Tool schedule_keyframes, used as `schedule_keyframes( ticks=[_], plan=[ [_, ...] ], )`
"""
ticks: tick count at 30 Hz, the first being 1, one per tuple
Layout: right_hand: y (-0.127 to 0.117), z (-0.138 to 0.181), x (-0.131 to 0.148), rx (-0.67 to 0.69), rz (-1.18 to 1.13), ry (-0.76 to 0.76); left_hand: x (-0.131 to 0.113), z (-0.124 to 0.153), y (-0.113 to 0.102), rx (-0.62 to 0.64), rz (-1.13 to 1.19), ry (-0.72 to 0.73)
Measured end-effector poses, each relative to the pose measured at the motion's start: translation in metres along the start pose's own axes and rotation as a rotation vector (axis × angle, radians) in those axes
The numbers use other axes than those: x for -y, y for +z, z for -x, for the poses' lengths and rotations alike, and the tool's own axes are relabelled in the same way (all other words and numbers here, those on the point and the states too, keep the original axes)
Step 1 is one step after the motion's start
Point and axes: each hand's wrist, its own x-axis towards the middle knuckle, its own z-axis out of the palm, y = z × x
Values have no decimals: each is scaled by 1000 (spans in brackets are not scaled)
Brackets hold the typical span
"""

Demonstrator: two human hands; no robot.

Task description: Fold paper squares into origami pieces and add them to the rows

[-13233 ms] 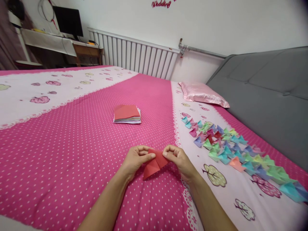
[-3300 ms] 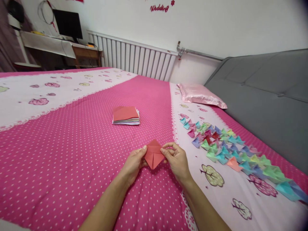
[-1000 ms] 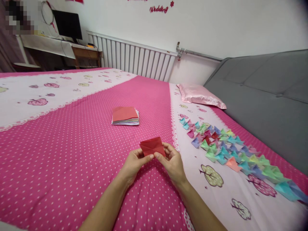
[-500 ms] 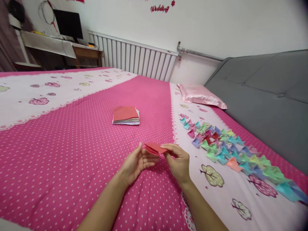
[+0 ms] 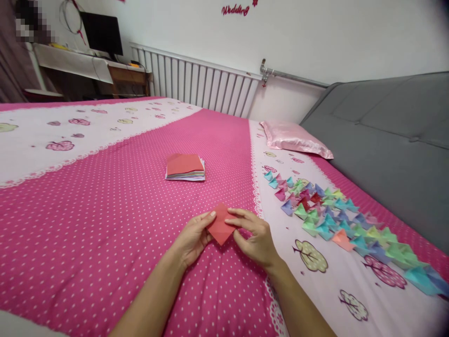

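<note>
Clock directions are taken from the folded red paper (image 5: 220,227) between the hands, twelve pointing to the far wall (image 5: 301,37).

- Bed (image 5: 87,224): under everything here, its cover pink with white dots, with pale tree-printed bands toward ten o'clock and at three to four.
- Black monitor (image 5: 101,33): well apart, between ten and eleven o'clock.
- Stack of square papers (image 5: 185,167): flat on the bed near eleven o'clock, a red sheet on top, paler edges below.
- Left hand (image 5: 194,238): between eight and nine o'clock. Its grip is closed on the left corner of the red paper, thumb on the upper face, other fingers partly hidden beneath.
- Radiator (image 5: 196,79): against the wall, between eleven and twelve o'clock.
- The red paper itself: a small diamond, one corner toward six o'clock, held just in front of the person above the bed cover.
- Red "Wedding" lettering (image 5: 235,10): on the wall at twelve o'clock.
- Right hand (image 5: 255,236): between three and four o'clock. Fingertips touch the paper's right side, with the thumb by its lower right edge; I cannot tell whether this grip is pinching.
- Pink satin pillow (image 5: 296,139): between one and two o'clock.
- Folded paper boats (image 5: 326,220): many colours, crowded together from two o'clock to just past three.
- Grey headboard (image 5: 386,117): at two o'clock, beyond the boats.
</note>
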Motion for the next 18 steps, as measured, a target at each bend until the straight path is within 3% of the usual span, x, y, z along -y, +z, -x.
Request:
schedule_keyframes(
  ticks=[12,18],
  plan=[
    [-9,-3,4,117,-67,10,-4,1,4,-94,48,-21],
    [-9,-2,2,105,-90,53,-5,-1,3,-134,113,-42]
  ],
)
